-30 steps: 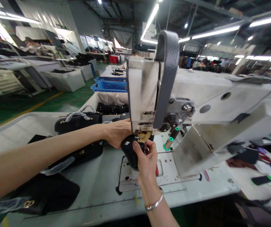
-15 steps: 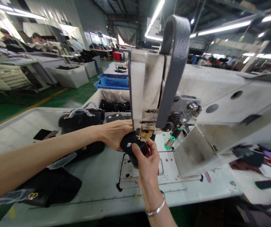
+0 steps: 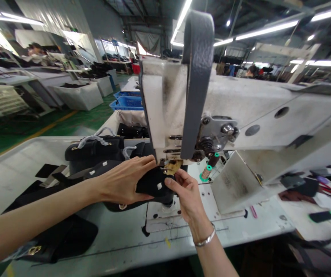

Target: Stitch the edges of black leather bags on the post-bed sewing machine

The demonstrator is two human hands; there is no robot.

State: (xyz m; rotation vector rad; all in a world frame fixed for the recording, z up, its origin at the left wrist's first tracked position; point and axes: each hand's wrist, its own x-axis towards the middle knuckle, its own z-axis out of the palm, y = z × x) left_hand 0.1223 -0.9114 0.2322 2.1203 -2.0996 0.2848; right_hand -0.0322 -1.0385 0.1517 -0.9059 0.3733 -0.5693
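Observation:
A black leather bag piece [image 3: 150, 184] with small white patches lies under the head of a white sewing machine [image 3: 165, 104]. My left hand [image 3: 122, 181] grips its left part, thumb below and fingers over the top. At its right edge, close beside the needle area, my right hand [image 3: 187, 190] pinches the piece between thumb and fingers. A silver bracelet circles my right wrist. The presser foot is partly hidden by a yellowish scrap [image 3: 173, 167]. Under my left forearm, more black material reaches to the left.
Black bags [image 3: 96, 148] with wrapped handles fill a white bin at the left. Another black bag [image 3: 75, 234] lies on the front left of the table [image 3: 119, 248]. Thread spools [image 3: 205, 173] stand behind the needle plate. People sit at far-left machines.
The black piece has shifted and now stretches further left. My left hand has moved left and down, and my right hand slightly right. The whole view has shifted a little.

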